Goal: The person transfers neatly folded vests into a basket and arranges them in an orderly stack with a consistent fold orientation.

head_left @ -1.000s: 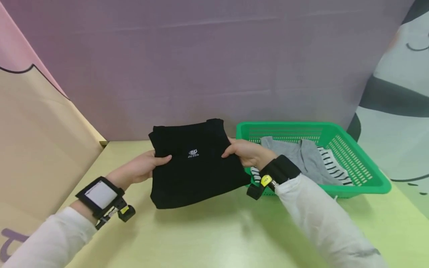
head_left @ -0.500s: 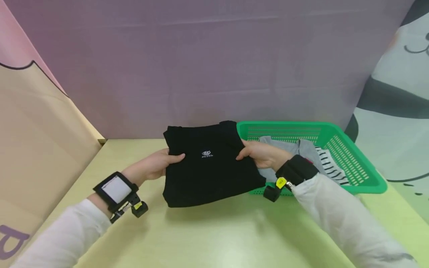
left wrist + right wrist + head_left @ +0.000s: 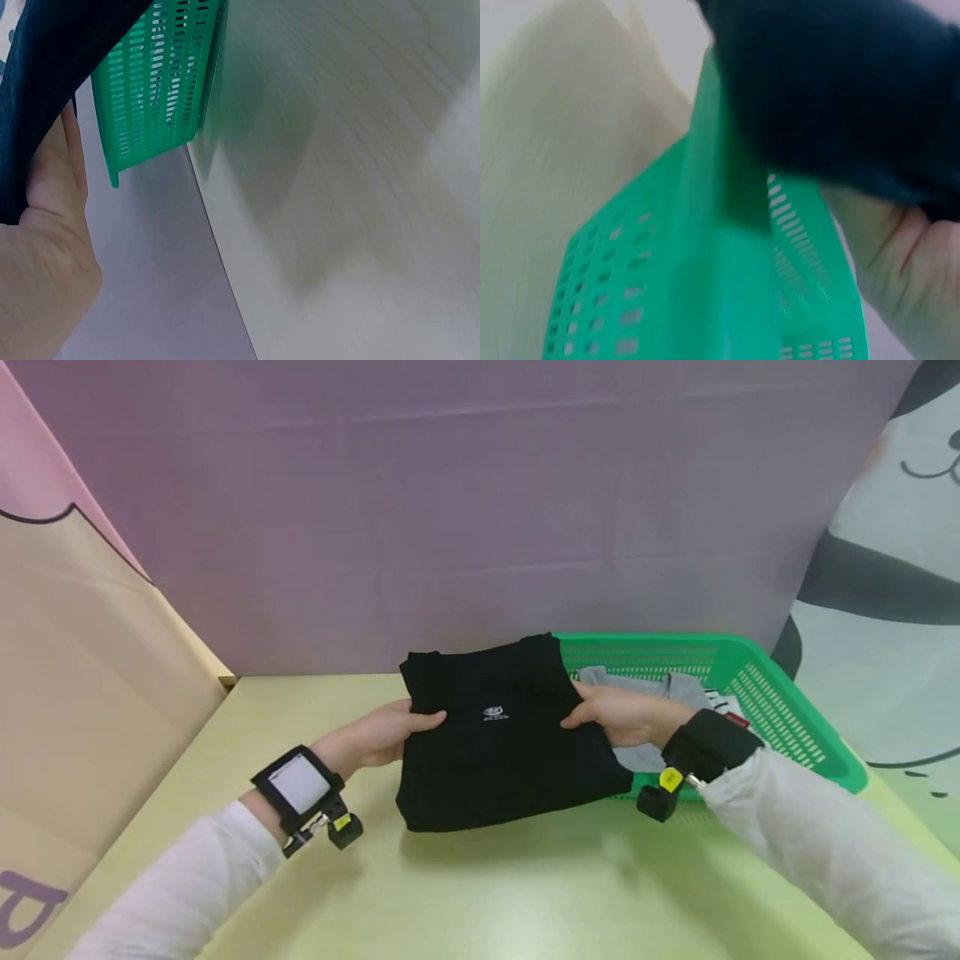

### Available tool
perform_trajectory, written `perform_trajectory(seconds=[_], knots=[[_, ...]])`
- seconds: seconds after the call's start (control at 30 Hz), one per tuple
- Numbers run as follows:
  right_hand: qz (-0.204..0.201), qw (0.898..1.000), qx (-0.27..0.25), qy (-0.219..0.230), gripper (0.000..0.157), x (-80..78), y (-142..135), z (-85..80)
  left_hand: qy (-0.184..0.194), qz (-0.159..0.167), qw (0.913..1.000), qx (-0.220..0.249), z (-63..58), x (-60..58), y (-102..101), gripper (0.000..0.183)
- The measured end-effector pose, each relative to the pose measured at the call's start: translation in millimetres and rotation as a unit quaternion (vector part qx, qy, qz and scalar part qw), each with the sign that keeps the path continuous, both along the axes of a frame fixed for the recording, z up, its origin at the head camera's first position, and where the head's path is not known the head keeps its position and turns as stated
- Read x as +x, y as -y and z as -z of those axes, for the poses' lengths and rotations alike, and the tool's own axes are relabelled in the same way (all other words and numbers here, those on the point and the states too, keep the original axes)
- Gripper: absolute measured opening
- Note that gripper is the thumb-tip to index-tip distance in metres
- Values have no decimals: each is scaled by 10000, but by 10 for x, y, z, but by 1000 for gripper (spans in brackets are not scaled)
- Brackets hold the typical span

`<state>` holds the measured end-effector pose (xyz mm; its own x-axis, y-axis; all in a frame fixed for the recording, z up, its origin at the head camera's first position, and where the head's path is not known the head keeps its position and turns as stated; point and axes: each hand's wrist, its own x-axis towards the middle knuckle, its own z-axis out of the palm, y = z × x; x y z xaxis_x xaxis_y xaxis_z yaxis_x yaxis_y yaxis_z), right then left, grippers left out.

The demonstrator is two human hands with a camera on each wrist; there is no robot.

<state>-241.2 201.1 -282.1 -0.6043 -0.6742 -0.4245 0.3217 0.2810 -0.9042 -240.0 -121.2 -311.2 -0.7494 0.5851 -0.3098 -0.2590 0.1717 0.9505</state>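
A folded black garment (image 3: 502, 768) with a small white logo hangs above the table, its right part overlapping the basket's left side in the head view. My left hand (image 3: 382, 732) grips its left edge, thumb on top and fingers hidden underneath. On the opposite edge my right hand (image 3: 618, 714) pinches it the same way, over the green basket (image 3: 806, 710). Inside the basket lie a grey garment (image 3: 641, 760) and a black-and-white striped one (image 3: 723, 703), partly covered by my right hand and wrist. Dark cloth (image 3: 840, 97) fills the top of the right wrist view, close over the basket rim.
The basket stands at the right rear of the pale wooden table (image 3: 480, 893). A purple-grey cloth backdrop (image 3: 480, 510) rises behind the table's far edge. A beige printed cloth (image 3: 90, 693) borders the left side.
Both hands have carried the folded black garment to the right, so it now covers the basket's left corner. Their grip on it looks the same; the basket stays in place.
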Motion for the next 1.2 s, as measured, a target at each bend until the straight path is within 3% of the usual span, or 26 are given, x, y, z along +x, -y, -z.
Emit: perform_trajectory(seconds=[0.33,0.57,0.87,1.2], knots=[[-103,9998,136,-132,83,46,-117,-55,-1,52,9998,-172,-34,-25,-127,45],[29,9993,359,-112,82,81,-203,-73,80,296,9994,-158,-56,-59,-212,46],[133,9989,445,-86,81,86,-327,-43,126,172,9993,-310,-72,-129,-378,44],[269,9980,562,-140,85,109,-488,-46,215,258,9991,-273,-59,-178,-564,45]])
